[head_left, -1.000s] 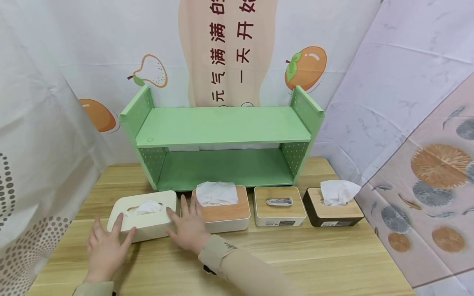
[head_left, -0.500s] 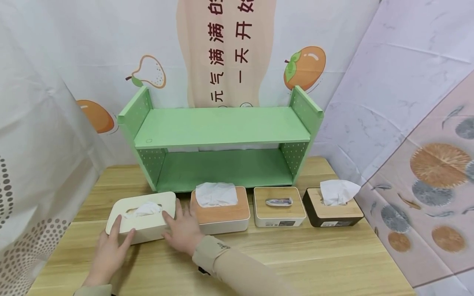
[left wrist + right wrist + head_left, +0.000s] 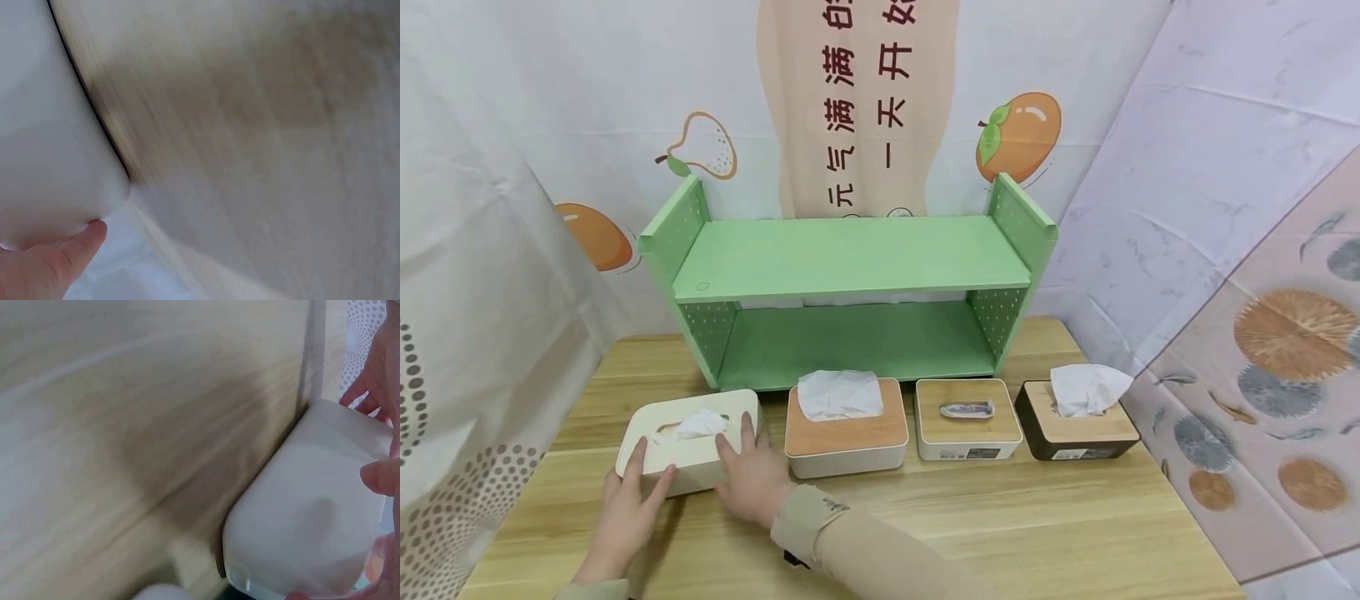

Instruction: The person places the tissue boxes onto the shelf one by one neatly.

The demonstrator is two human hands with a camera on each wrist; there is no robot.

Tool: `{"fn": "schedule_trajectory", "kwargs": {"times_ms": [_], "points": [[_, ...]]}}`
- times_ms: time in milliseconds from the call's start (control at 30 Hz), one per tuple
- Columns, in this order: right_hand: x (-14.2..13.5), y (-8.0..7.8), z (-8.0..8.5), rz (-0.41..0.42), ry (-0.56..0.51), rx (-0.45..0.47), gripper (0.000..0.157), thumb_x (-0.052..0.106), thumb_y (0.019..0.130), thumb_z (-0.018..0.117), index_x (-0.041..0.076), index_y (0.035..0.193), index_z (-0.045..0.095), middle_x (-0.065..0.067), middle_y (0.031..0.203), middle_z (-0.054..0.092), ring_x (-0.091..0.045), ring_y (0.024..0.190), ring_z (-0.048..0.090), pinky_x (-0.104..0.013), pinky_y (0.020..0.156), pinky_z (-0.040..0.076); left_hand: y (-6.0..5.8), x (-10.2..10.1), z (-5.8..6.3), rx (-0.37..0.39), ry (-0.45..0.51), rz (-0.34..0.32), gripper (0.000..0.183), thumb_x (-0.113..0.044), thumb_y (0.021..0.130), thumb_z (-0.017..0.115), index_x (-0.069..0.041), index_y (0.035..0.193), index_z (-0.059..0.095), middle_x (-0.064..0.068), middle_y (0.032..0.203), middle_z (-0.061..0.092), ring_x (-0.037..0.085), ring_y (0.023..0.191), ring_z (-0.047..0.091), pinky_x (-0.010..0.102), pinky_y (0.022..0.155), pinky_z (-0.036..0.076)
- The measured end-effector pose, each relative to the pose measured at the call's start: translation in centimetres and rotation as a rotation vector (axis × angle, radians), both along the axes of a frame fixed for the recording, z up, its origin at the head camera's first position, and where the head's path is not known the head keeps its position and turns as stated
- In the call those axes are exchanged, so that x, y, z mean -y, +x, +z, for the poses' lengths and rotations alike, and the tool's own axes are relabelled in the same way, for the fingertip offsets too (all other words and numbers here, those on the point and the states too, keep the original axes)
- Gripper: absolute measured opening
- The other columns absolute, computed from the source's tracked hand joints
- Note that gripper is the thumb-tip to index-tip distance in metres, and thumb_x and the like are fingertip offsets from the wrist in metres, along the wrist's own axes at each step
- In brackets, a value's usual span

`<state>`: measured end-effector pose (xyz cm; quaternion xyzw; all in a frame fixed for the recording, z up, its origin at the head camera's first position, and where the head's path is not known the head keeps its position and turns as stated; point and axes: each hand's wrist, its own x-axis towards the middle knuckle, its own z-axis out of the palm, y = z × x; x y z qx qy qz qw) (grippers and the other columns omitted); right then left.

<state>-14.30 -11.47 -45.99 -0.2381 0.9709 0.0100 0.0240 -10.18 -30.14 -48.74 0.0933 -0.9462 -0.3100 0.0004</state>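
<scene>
A cream tissue box (image 3: 688, 451) with a white tissue in its oval slot stands at the left end of a row on the table. My left hand (image 3: 631, 510) holds its left end, thumb at the front and fingers round the corner. The left wrist view has a fingertip (image 3: 94, 237) against the box's rounded corner. At the other end my right hand (image 3: 754, 477) grips the box, index finger along the top edge. In the right wrist view the right thumb (image 3: 380, 477) lies over the front wall, and the box's base sits close along the wood.
A wood-topped white tissue box (image 3: 850, 435) stands just right of my right hand. Further right are a smaller bamboo-lidded box (image 3: 967, 433) and a black one (image 3: 1078, 429) with a tissue. Behind the row rises a green two-tier shelf (image 3: 850, 254) on the wooden table (image 3: 1000, 533).
My right hand has moved left, from the gap by the wood-topped box onto the cream box's right end. My left hand has come closer in on its left end.
</scene>
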Motion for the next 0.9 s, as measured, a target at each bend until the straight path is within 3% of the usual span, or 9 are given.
{"fn": "schedule_trajectory", "kwargs": {"times_ms": [200, 333, 433, 500, 600, 767, 900], "points": [[-0.3, -0.2, -0.7, -0.032, -0.183, 0.089, 0.065, 0.047, 0.087, 0.057, 0.039, 0.144, 0.027, -0.013, 0.155, 0.01, -0.025, 0.125, 0.047, -0.028, 0.092, 0.047, -0.1, -0.2, 0.0, -0.012, 0.044, -0.004, 0.076, -0.043, 0.098, 0.037, -0.005, 0.148, -0.005, 0.05, 0.136, 0.009, 0.066, 0.116, 0.025, 0.074, 0.09, 0.027], [-0.7, -0.8, -1.2, -0.065, -0.371, 0.163, 0.065, 0.034, 0.087, 0.061, 0.035, 0.143, 0.03, -0.017, 0.155, 0.004, -0.027, 0.122, 0.05, -0.022, 0.08, 0.049, 0.0, -0.1, -0.5, -0.087, 0.039, -0.004, 0.076, -0.038, 0.096, 0.046, -0.003, 0.149, 0.004, 0.05, 0.133, 0.016, 0.061, 0.112, 0.034, 0.072, 0.085, 0.033], [-0.9, -1.1, -1.8, -0.091, -0.458, 0.188, 0.065, 0.028, 0.086, 0.062, 0.037, 0.143, 0.03, -0.02, 0.154, 0.008, -0.028, 0.119, 0.052, -0.022, 0.075, 0.05, 0.1, 0.1, -0.8, -0.148, 0.019, 0.001, 0.074, -0.035, 0.094, 0.052, 0.0, 0.147, 0.014, 0.046, 0.127, 0.027, 0.05, 0.097, 0.046, 0.059, 0.072, 0.046], [-0.9, -1.2, -2.1, -0.095, -0.488, 0.192, 0.065, 0.027, 0.086, 0.063, 0.038, 0.142, 0.031, -0.021, 0.153, 0.015, -0.029, 0.118, 0.053, -0.024, 0.077, 0.05, 0.0, 0.1, -0.9, -0.196, 0.017, 0.011, 0.072, -0.03, 0.091, 0.058, 0.002, 0.145, 0.022, 0.04, 0.121, 0.037, 0.038, 0.085, 0.049, 0.04, 0.066, 0.049], [-0.8, -1.3, -2.2, -0.099, -0.516, 0.21, 0.067, 0.027, 0.086, 0.064, 0.041, 0.142, 0.03, -0.023, 0.15, 0.022, -0.032, 0.119, 0.052, -0.029, 0.084, 0.05, -0.1, 0.3, -0.7, -0.277, 0.007, 0.002, 0.068, -0.023, 0.086, 0.067, 0.005, 0.138, 0.035, 0.03, 0.112, 0.046, 0.018, 0.076, 0.043, 0.021, 0.058, 0.038], [-0.7, -1.5, -2.3, -0.097, -0.515, 0.208, 0.067, 0.028, 0.086, 0.065, 0.044, 0.141, 0.03, -0.024, 0.149, 0.025, -0.033, 0.119, 0.053, -0.029, 0.085, 0.05, -0.3, 0.9, -0.1, -0.325, -0.019, -0.023, 0.061, -0.023, 0.079, 0.074, 0.005, 0.128, 0.049, 0.027, 0.115, 0.051, 0.005, 0.073, 0.038, 0.016, 0.057, 0.036], [-0.7, -1.5, -2.3, -0.089, -0.506, 0.193, 0.066, 0.028, 0.086, 0.066, 0.043, 0.14, 0.032, -0.024, 0.148, 0.026, -0.033, 0.116, 0.055, -0.028, 0.081, 0.051, -0.3, 1.1, 0.2, -0.263, -0.019, -0.021, 0.062, -0.026, 0.08, 0.073, 0.003, 0.13, 0.049, 0.032, 0.117, 0.048, 0.014, 0.076, 0.044, 0.018, 0.057, 0.037]]}}
